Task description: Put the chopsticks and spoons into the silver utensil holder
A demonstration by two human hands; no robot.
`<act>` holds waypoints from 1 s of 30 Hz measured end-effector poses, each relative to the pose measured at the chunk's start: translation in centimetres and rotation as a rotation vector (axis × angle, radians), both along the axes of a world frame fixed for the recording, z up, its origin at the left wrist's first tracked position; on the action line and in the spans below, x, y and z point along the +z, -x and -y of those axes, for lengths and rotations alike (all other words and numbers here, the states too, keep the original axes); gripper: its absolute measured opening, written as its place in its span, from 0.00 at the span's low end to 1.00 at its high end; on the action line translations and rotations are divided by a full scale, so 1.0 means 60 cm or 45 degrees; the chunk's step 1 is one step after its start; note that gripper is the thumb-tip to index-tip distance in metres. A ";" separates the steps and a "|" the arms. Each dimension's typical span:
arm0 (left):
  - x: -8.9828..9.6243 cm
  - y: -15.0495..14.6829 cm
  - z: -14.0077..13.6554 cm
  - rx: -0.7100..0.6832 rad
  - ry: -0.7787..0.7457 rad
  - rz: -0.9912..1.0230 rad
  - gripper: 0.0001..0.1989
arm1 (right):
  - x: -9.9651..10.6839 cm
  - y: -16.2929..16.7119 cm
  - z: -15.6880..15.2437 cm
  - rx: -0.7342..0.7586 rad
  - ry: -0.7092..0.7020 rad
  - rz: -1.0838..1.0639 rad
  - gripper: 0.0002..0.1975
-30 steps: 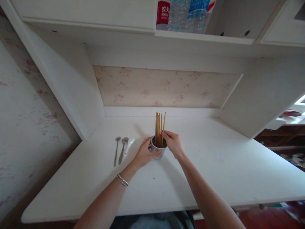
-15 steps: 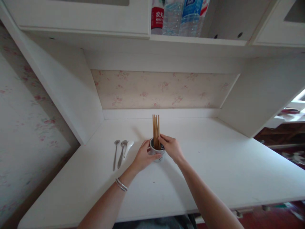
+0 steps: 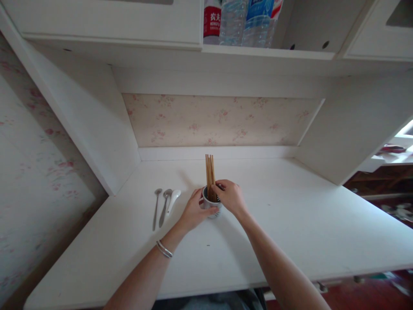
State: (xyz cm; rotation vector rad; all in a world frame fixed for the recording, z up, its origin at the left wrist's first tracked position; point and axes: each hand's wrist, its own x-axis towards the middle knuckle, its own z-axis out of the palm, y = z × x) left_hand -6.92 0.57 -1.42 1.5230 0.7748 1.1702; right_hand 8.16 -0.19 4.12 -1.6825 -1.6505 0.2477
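Observation:
A light grey perforated utensil holder [image 3: 213, 210] stands on the white desk, and my left hand [image 3: 197, 210] is wrapped around its left side and front. Several wooden chopsticks [image 3: 210, 174] rise out of it, bunched close together. At the holder's rim, my right hand [image 3: 230, 196] pinches the chopsticks with thumb and fingers, and hides part of the right rim. Left of my hands lie a thin long-handled spoon [image 3: 156, 209], a metal spoon [image 3: 165, 207] and a white spoon [image 3: 173, 201], side by side with bowls pointing away from me.
White side panels [image 3: 87, 116] and an overhead cabinet [image 3: 112, 26] enclose the desk [image 3: 290, 224]. Water bottles [image 3: 234, 21] stand in the open cabinet section. A floral-papered wall strip [image 3: 213, 120] runs along the back. The desk's front edge is close to my body.
The fingers of my right hand have shifted slightly left and closed on the chopsticks, which now stand more tightly bunched. My left hand keeps its hold on the utensil holder.

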 end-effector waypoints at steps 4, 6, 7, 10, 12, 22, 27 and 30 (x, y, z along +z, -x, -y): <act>0.000 0.000 -0.001 -0.009 0.014 0.007 0.36 | 0.005 0.000 0.001 0.012 0.023 0.101 0.14; 0.001 0.000 -0.001 -0.006 0.021 0.004 0.36 | 0.008 -0.001 0.003 0.003 0.013 0.112 0.15; 0.002 0.000 0.000 -0.008 0.023 0.002 0.36 | 0.010 -0.001 0.004 -0.010 0.006 0.102 0.15; 0.005 0.001 0.001 -0.025 0.024 -0.014 0.36 | 0.017 -0.005 0.008 -0.038 0.006 0.047 0.17; 0.006 0.001 0.002 -0.027 0.023 -0.022 0.36 | 0.024 -0.010 0.009 -0.052 0.005 0.000 0.18; 0.006 0.003 0.006 -0.009 0.000 -0.059 0.37 | 0.057 -0.026 -0.004 0.002 -0.183 0.015 0.15; -0.002 0.000 0.000 -0.006 0.031 -0.013 0.37 | 0.024 -0.021 -0.009 0.004 0.021 0.048 0.17; -0.003 -0.001 -0.001 -0.012 0.040 -0.010 0.37 | 0.010 -0.020 -0.008 0.057 0.080 0.038 0.18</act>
